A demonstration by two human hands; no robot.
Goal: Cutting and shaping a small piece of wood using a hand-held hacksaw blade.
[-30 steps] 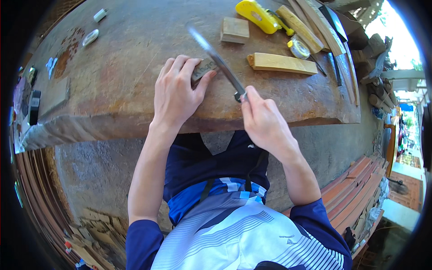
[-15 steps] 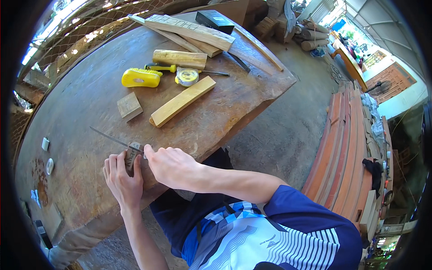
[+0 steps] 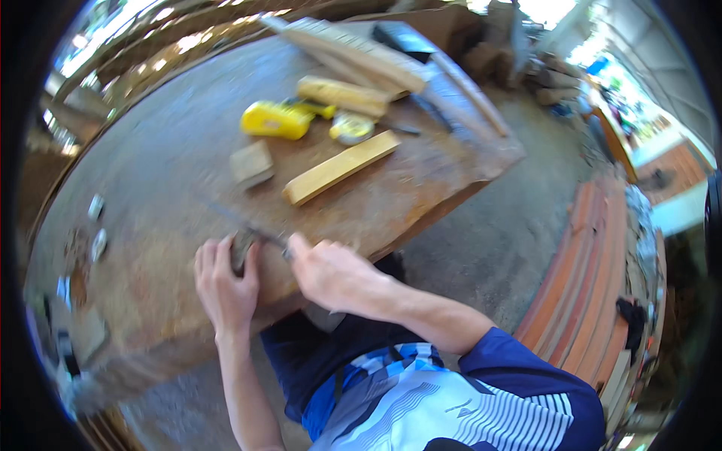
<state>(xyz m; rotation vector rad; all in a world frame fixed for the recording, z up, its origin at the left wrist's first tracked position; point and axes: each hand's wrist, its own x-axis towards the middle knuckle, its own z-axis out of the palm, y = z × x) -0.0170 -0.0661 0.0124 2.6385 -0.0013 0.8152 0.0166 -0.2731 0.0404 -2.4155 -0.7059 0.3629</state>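
My left hand (image 3: 226,289) grips a small marked wooden block (image 3: 242,248) on the worn table (image 3: 150,286), near its front edge. My right hand (image 3: 331,274), just to the right, is closed on the handle of a long, thin metal blade (image 3: 263,234), which lies across the block and points away to the upper left; its exact kind is unclear in the blur. Beyond them lie a square wood block (image 3: 253,164), a pale wooden bar (image 3: 338,167), a yellow brush (image 3: 272,119) and a yellow tape measure (image 3: 351,128).
More wooden pieces (image 3: 353,56) and a dark box (image 3: 398,39) lie at the table's back. Small white items (image 3: 96,207) are on the left. A concrete floor (image 3: 481,248), stacked reddish boards (image 3: 571,286) and logs (image 3: 556,83) are to the right.
The view swung right, then shifted slightly and blurred. My right hand has moved along with the blade over the block, now slightly farther right of it. My left hand stays on the block.
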